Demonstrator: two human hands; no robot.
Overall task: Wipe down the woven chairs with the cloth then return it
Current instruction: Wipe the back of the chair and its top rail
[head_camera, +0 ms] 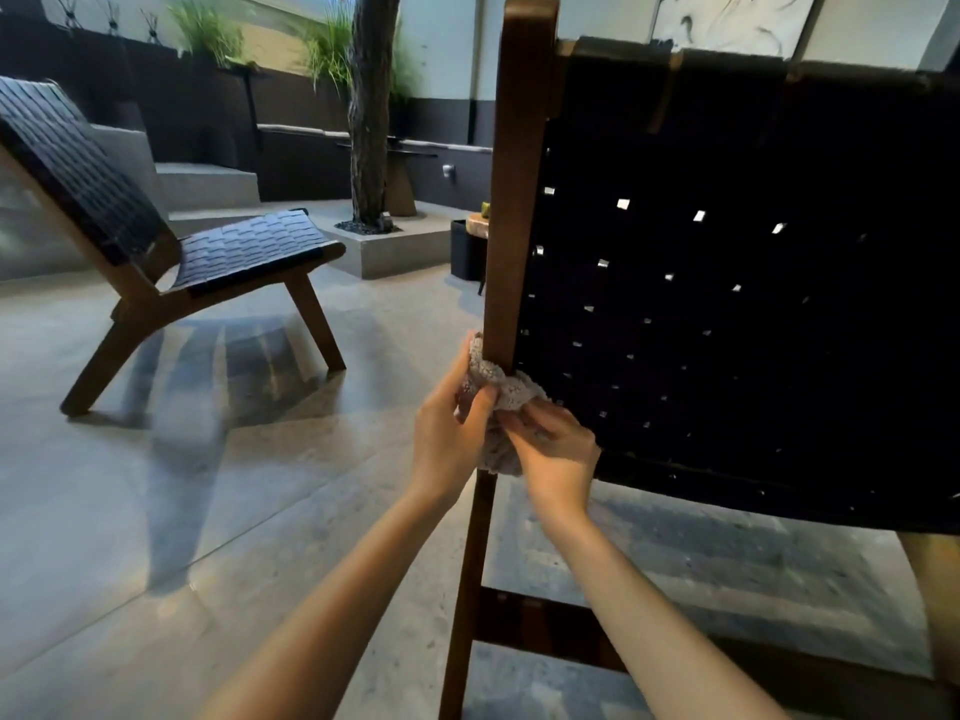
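Head view: left hand (449, 433), right hand (558, 454), grips around half-hidden cloth (500, 388) on chair post (519, 200)

two chairs (171, 252) on floor (182, 485)

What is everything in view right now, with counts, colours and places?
Near black woven chair with brown wooden frame: one, close at right.
Far black woven chair with brown wooden frame: one, at left on the grey floor.
Grey fluffy cloth: one, wrapped round the near chair's left post.
Grey-brown tree trunk: one, centre back, rising from a grey concrete planter.
Small wood-topped side table: one, black base, behind the near chair's post.
Green grasses: two clumps, along the back wall.
Black-and-white marbled panel: one, top right.
Hands: left hand and right hand, both gripping the cloth on the post.
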